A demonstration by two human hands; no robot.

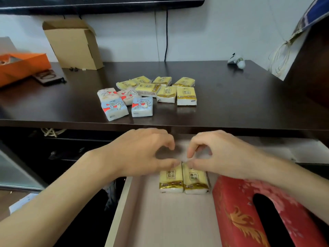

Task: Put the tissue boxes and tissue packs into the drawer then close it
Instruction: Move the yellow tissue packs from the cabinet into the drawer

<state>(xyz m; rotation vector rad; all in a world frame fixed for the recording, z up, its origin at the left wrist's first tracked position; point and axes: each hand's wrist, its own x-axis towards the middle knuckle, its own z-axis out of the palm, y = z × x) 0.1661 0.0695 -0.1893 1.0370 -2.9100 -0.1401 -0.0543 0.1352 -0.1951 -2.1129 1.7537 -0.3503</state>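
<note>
The pale drawer [156, 216] stands pulled out below the dark tabletop. Two yellow tissue packs lie side by side on its floor: the left pack [171, 180] and the right pack [195, 182]. My left hand [142, 152] hovers over the left pack, its thumb tip touching the pack's far end. My right hand [220, 154] does the same on the right pack. Both hands have curled fingers. A red tissue box [249, 211] with gold pattern lies in the drawer's right part. Several yellow packs [167, 90] and several cat-print packs [124, 102] sit on the tabletop [231, 104].
An open cardboard box [74, 43] and an orange box [19, 66] stand at the back left of the tabletop, with a dark case [48, 77] beside them. A small white figure [237, 61] sits at the back right. A screen hangs above, cables running down the wall.
</note>
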